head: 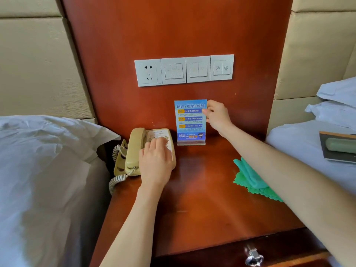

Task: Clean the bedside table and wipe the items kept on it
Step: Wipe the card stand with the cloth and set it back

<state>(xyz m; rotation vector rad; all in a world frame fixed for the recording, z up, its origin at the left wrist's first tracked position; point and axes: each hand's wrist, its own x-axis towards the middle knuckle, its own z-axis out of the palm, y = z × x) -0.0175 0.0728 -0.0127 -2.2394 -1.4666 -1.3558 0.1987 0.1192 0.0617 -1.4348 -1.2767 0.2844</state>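
Head view shows the left hand (155, 164) flat on the telephone (148, 151), steadying it, while right-hand fingers (207, 112) pinch the upright sign (190, 122) at the worktop (202, 205) rear, green cloth (248, 180) lying nearby.

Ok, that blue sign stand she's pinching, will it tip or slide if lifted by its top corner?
The blue sign stand is tall on a narrow clear base, so probably tips easily. It looks like thin acrylic: likely light, stiff, slippery. The right hand pinches only its upper edge, so it may swing.
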